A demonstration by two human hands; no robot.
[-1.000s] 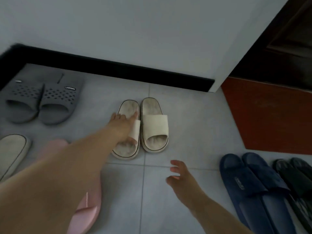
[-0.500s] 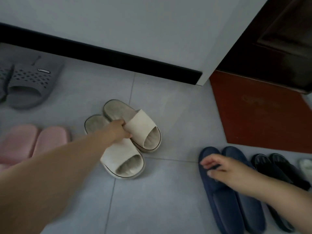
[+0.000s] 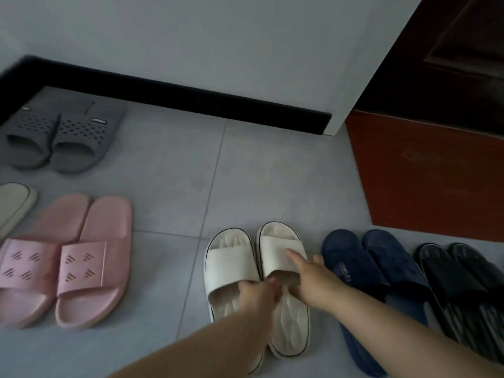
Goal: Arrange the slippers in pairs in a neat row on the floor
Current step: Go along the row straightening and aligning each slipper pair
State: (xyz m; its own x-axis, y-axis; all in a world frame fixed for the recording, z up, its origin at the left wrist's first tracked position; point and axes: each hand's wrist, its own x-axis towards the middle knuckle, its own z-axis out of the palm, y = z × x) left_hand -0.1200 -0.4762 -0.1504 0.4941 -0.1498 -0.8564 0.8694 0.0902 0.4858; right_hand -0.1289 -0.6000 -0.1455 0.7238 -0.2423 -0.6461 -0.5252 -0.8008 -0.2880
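Left hand (image 3: 259,291): at the rear edge of the left cream slipper's (image 3: 231,268) strap, fingers curled there; it looks like a grip on the strap, though the fingertips are hidden.
Right hand (image 3: 313,279): fingers spread flat on the right cream slipper's (image 3: 281,257) strap, pressing rather than clenching.
Cream pair: side by side on the floor (image 3: 169,165), toes to the wall, just beside the navy pair (image 3: 362,266).
Done: navy pair and black pair (image 3: 458,271) lined up at right; cream pair is joining that row (nearly square with it).
Left: pink pair (image 3: 81,257) lies paired but well apart; grey pair (image 3: 57,137) sits back near the skirting; a lone cream slipper (image 3: 13,203) at the left edge, its mate out of view.
Progress: roughly halfway, by my judgement.
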